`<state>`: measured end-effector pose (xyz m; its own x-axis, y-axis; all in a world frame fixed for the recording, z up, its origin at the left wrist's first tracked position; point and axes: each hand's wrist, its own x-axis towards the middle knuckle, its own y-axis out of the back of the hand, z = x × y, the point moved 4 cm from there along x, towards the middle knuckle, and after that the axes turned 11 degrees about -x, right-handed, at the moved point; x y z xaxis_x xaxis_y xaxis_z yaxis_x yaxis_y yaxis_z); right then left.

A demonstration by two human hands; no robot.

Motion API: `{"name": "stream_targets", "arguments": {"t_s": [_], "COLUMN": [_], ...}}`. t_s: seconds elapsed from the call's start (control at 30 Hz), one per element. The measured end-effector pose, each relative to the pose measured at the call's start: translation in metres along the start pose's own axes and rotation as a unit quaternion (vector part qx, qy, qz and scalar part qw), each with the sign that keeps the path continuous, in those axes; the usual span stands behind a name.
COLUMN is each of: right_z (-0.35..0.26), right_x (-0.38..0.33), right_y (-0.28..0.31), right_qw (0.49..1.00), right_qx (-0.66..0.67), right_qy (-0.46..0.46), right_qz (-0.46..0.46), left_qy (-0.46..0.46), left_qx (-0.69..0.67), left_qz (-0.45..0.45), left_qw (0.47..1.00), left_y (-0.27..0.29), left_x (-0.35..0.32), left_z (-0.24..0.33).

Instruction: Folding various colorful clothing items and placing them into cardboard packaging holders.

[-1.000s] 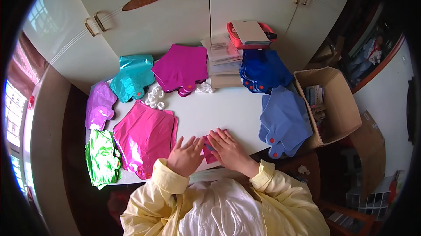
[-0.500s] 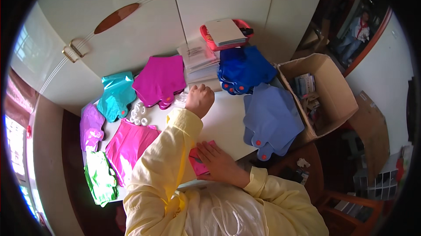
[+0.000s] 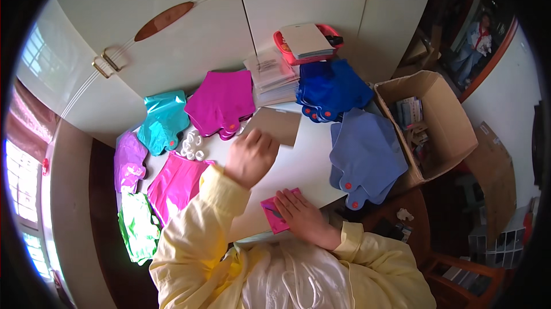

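Partly under the flat, outstretched right hand (image 3: 301,216) lies a folded square bright-pink foil packet (image 3: 272,220); farther forward, the curled left hand (image 3: 251,158) grips a thin rectangular grey-brown card (image 3: 282,127).

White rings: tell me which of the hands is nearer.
Left. The left hand is to the right of the white rings, holding a brown sheet; the right hand is farther right and closer to the person, on the pink packet.
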<state>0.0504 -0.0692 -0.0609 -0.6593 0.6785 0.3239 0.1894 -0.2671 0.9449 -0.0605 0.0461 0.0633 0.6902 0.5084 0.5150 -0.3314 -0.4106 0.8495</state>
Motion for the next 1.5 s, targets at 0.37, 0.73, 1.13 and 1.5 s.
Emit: {"name": "stream_targets", "arguments": {"t_s": [0.37,0.73,1.13,1.5], "right_z": [0.023,0.04,0.027,0.031], "right_x": [-0.007,0.073,0.075,0.072], "right_y": [0.073,-0.042,-0.026,-0.028], "right_qw": [0.937,0.831,0.901,0.901], "right_qx": [0.331,0.508,0.392,0.365], "right_qy": [-0.108,-0.197,-0.171,-0.199], "right_qz": [-0.008,-0.107,-0.075,-0.124], "left_qy": [0.152,0.312,0.277,0.251], "left_qx": [-0.12,-0.149,-0.165,-0.177], "left_qz": [-0.048,-0.023,-0.064,-0.137], "left_qw": [0.98,0.938,0.944,0.942], "left_y": [0.037,0.018,-0.001,-0.014], "left_x": [-0.151,-0.199,-0.196,-0.179], "left_z": [0.062,0.077,0.085,0.087]}}
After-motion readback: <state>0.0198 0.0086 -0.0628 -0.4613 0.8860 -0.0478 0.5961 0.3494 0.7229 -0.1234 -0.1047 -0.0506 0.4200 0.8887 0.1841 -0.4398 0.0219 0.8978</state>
